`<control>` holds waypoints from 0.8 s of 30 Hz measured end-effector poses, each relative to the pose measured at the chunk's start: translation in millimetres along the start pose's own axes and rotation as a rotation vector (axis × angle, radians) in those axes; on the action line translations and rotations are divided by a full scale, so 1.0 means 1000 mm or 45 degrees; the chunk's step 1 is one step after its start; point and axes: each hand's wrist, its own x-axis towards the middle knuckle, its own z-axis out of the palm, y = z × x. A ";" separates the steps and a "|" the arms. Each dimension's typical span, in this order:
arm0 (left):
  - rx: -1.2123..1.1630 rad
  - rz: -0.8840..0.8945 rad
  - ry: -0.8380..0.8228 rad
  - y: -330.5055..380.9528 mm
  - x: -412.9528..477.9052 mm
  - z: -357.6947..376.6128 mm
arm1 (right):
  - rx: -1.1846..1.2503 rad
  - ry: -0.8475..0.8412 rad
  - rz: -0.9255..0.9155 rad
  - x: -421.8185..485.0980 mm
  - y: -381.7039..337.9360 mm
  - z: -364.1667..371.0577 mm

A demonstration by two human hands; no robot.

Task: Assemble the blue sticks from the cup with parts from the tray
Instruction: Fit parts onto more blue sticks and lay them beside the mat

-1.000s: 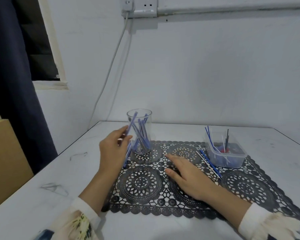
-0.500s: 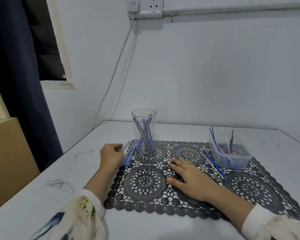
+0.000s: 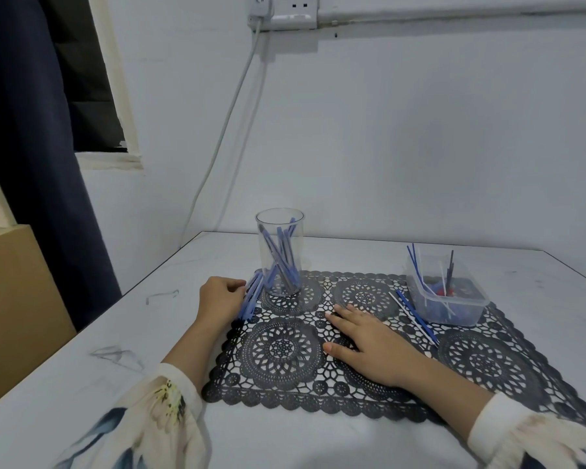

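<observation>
1. Several blue sticks (image 3: 279,262) are stood leaning and crossed inside the clear cup (image 3: 298,245), which is upright on the far left part of the black lace mat (image 3: 281,350).
2. A separate bundle of blue sticks (image 3: 251,297) is laid at the mat's left edge, just beside the cup. Its long axis runs from near-left to far-right, with the far end pointing towards the cup's base.
3. The left hand (image 3: 219,297) is placed directly left of the bundle, with its curled fingertips against it. Whether the bundle is pinched or merely touched cannot be told.
4. The right hand (image 3: 366,340) is laid flat on the middle of the mat, palm down and fingers straight. Nothing is held in it.
5. The clear plastic tray (image 3: 460,311) is set at the mat's far right, well apart from the bundle. Thin blue, white and dark rods are stood in it, over small blue and red parts that cannot be identified.
6. Two thin rods (image 3: 415,314), one blue and one white, are laid on the mat between the right hand and the tray.
7. Judgement: the tray is nearer the right hand and the sticks are nearer the left. A part is best fetched by the right hand and carried leftward to a stick's end, in line with the stick's long axis.
8. No assembled stick can be identified, so the task is judged to be at an early stage.
</observation>
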 end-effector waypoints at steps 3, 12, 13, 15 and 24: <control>-0.033 0.011 0.003 -0.001 0.000 -0.001 | 0.004 0.008 0.000 0.000 -0.001 -0.001; -0.037 0.028 -0.009 -0.001 -0.007 -0.004 | 0.009 0.024 0.003 -0.004 -0.002 -0.003; -0.040 0.029 -0.008 -0.001 -0.008 -0.005 | 0.008 0.025 0.003 -0.004 -0.002 -0.003; -0.038 0.042 -0.006 -0.001 -0.011 -0.005 | 0.010 0.027 0.002 -0.004 -0.003 -0.003; -0.069 0.252 0.243 0.030 -0.013 -0.020 | 0.004 0.039 0.003 -0.004 -0.002 -0.002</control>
